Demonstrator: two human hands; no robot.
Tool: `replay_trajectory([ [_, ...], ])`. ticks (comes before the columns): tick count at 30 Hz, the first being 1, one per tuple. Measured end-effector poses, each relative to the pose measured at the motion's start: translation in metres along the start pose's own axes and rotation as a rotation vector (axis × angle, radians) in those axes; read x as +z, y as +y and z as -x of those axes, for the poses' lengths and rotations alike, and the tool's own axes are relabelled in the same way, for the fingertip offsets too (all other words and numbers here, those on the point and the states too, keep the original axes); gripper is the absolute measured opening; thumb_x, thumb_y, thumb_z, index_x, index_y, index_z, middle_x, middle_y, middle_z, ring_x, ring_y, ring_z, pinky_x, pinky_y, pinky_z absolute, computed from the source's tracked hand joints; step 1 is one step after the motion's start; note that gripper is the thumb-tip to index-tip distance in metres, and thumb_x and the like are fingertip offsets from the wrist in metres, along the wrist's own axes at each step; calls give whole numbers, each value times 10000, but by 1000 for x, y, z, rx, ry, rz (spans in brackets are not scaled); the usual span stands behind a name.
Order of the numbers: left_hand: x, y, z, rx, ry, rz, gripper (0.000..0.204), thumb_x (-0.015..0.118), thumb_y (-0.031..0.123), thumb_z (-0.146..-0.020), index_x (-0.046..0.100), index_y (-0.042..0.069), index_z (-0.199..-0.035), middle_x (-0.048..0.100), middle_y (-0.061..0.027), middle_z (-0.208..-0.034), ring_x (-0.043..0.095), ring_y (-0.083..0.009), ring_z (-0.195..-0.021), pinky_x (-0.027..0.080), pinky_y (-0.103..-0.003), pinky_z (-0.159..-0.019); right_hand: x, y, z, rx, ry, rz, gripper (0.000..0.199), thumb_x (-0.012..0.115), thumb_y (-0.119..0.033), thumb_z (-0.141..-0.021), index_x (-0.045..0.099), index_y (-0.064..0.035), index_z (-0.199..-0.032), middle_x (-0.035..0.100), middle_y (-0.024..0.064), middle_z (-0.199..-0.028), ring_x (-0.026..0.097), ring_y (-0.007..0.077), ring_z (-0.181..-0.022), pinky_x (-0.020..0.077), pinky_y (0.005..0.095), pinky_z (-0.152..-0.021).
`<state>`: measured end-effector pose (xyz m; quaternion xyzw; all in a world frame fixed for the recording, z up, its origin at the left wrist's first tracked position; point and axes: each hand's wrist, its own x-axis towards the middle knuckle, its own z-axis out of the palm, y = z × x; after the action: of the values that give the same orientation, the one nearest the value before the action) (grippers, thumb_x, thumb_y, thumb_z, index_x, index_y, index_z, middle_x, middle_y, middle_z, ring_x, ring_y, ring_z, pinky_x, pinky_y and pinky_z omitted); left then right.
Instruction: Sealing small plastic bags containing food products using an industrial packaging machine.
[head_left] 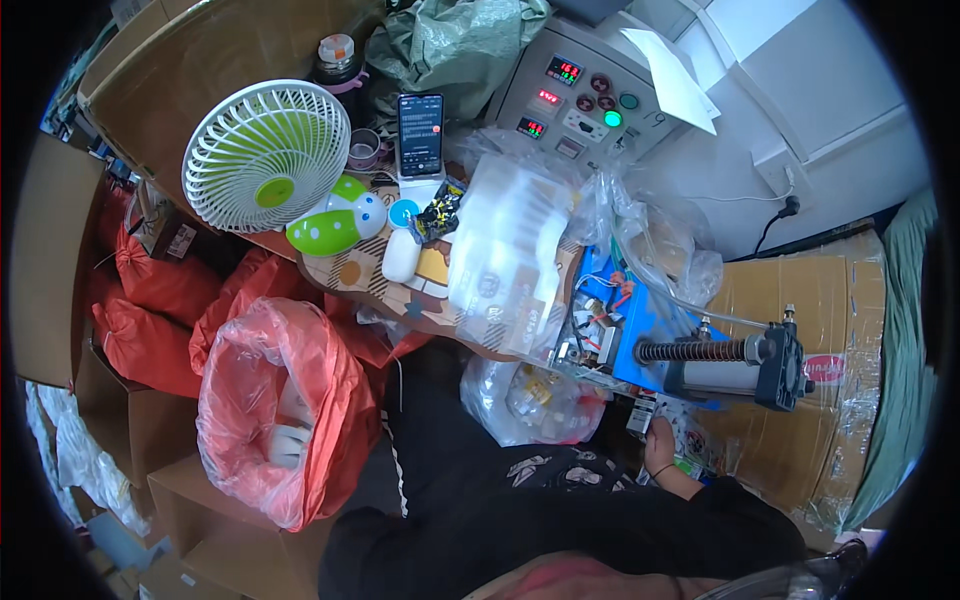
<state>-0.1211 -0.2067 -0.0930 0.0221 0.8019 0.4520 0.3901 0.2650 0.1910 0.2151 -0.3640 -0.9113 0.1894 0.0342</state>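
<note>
Small white box [641,413] right of lower centre in the frame, tucked just below the blue machine [630,355], with right hand [664,457] right up against it or nearly so. Grip mostly hidden, so can't tell if actually holding or just touching. Left hand out of frame, can't tell there either. Black sleeve [745,515] coming in from lower right. On the machine, a long spring [700,350], plus a messy nest of wires [603,325] toward frame centre. Around centre, cloudy clear plastic [510,245] lying across the patterned tabletop [345,272], with a stuffed clear bag [488,400] below the front edge. Upper left, white-and-green fan [265,150]; right of it, phone [420,140] propped up, screen lit. Top right of centre, grey control panel [625,75] with glowing red and green readouts. Lower left, red bag [345,400] gaping open, white pieces [288,445] inside; far right, cardboard box [800,390]
</note>
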Motion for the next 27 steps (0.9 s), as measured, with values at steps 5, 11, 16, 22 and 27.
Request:
replay_trajectory([
  [5,-1,-13,1,-78,-58,86,384,533,159,-944,535,16,-1300,602,-234,-1274,596,-370,-1158,481,-407,-959,12,8,9,-12,36,59,144,506,-43,-861,585,0,-974,574,231,-980,553,447,-960,454,481,-830],
  [11,-14,-32,-4,-109,-128,99,388,533,162,-944,537,16,-1303,600,-232,-1285,595,-366,-1167,481,-405,-963,23,5,16,-117,278,61,168,506,-59,-876,620,-5,-987,618,230,-1008,591,436,-963,484,472,-838],
  [16,-31,-68,20,-165,-201,52,390,533,165,-945,538,17,-1306,598,-231,-1294,594,-363,-1174,481,-404,-965,23,-10,8,-83,349,31,152,514,-75,-885,642,-25,-951,650,191,-924,623,403,-890,501,457,-785],
  [22,-73,-135,82,-290,-251,23,393,533,168,-945,540,18,-1309,596,-229,-1304,593,-359,-1182,481,-402,-969,25,-5,11,-25,450,15,172,510,-113,-898,650,-63,-986,675,162,-964,635,383,-920,502,455,-781],
  [27,-85,-142,81,-304,-265,80,396,532,171,-945,541,19,-1311,594,-228,-1313,592,-356,-1189,480,-400,-971,21,-10,14,-24,475,17,187,513,-132,-894,655,-86,-1007,685,151,-955,642,377,-915,504,470,-766],
])
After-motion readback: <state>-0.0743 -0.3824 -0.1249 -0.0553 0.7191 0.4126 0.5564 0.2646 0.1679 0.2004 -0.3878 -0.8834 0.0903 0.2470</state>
